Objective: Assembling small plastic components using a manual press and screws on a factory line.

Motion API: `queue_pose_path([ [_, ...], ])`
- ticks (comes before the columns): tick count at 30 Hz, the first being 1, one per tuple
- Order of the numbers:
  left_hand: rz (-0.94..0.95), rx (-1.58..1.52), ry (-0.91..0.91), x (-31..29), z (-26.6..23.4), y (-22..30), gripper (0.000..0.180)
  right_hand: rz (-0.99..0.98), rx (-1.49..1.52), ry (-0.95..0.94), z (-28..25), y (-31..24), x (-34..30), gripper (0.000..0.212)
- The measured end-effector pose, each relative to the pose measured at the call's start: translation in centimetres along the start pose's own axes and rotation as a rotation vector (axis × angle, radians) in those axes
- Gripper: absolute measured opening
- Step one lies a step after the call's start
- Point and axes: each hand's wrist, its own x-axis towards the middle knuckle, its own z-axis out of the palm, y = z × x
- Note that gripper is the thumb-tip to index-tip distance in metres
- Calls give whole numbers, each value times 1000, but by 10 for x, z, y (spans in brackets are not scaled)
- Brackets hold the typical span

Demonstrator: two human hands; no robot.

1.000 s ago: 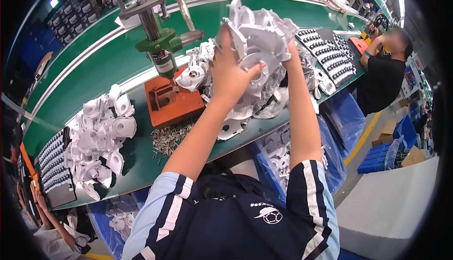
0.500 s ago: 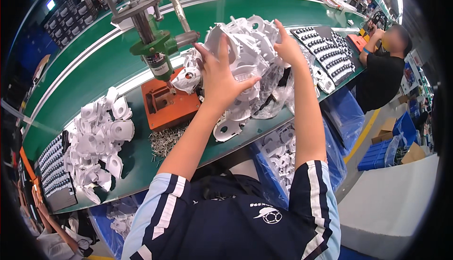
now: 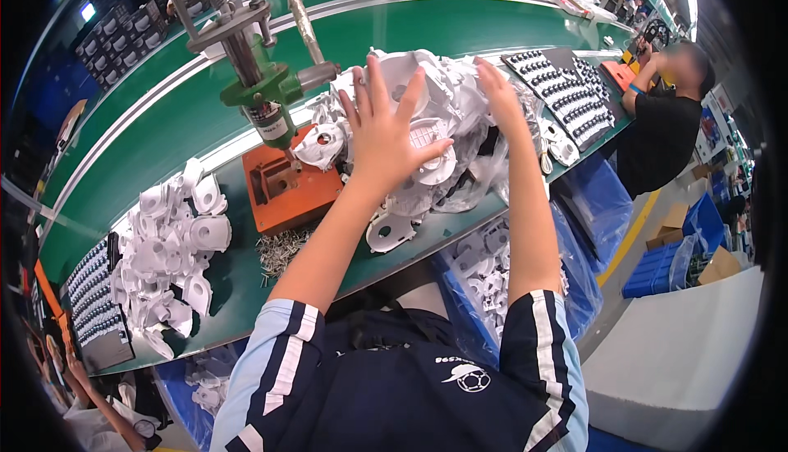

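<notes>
A heap of white molded plastic housings, with clear plastic bags among it, lies on the green bench in front of me. My left hand rests against the near left side of the heap, its fingers spread wide. At the heap's right side is my right hand, fingers stretched out and touching or very close to the parts. Neither hand is closed around a single piece. One loose housing sits left of my left hand, beside the orange fixture block.
A green press stands over the fixture, with small metal pins near it. Another pile of white housings lies left. Trays of dark-topped parts sit right, close to a person in black. Blue bins stand below the bench edge.
The upper part of the heap has sunk a little and settled. My left hand has opened wider, and my right hand has lowered slightly with its fingers straighter.
</notes>
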Motion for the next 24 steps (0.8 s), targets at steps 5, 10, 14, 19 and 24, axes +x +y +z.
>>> queue_pose_path([
  [5,-129,-55,-219,5,1,-6,101,-239,-647,127,21,19,-22,48],
  [10,-238,-246,-70,-10,7,-10,99,-347,-411,293,22,24,-35,44],
  [14,-200,-356,-154,-17,11,-22,89,-306,-395,301,18,25,-40,44],
  [19,-151,-351,-207,-27,14,-29,82,-324,-399,375,18,14,-57,41],
  [24,-156,-403,-167,-34,2,-27,80,-279,-223,344,21,-12,-77,36],
])
